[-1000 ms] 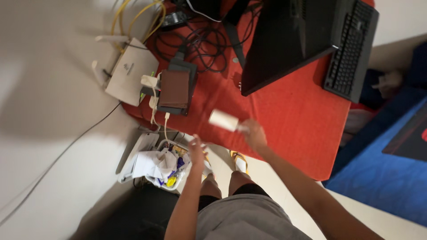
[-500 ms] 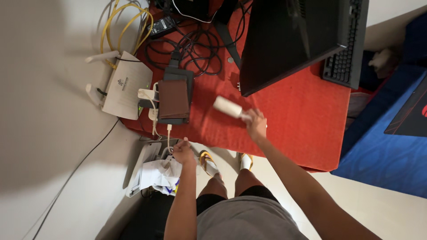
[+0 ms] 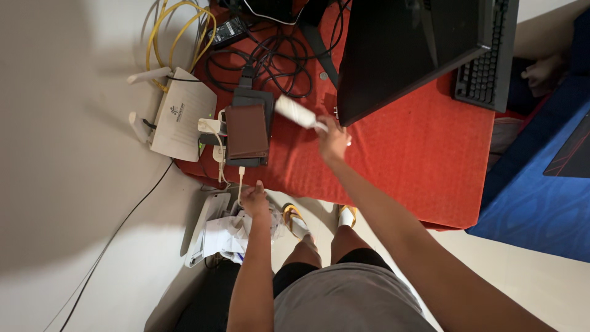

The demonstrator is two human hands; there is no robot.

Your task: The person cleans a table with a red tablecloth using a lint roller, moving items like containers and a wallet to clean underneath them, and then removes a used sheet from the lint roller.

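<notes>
item: white lint roller (image 3: 296,113), centre of frame, gripped by its handle in our right hand (image 3: 332,138), head raised over the red tablecloth (image 3: 418,160). our left hand (image 3: 254,199), lower centre, pinches crumpled white paper (image 3: 224,235) above the bin (image 3: 203,227).

A dark, blank laptop screen (image 3: 399,49) tilts over the red table's far side, while the flat white router (image 3: 183,114) at the left edge bears a small dark label.

Bare red worktop (image 3: 418,160) lies open right of the right hand (image 3: 333,138). Left, a wallet (image 3: 247,131), router (image 3: 181,114) and tangled cables (image 3: 270,58) crowd it; the monitor (image 3: 405,52) blocks beyond.
</notes>
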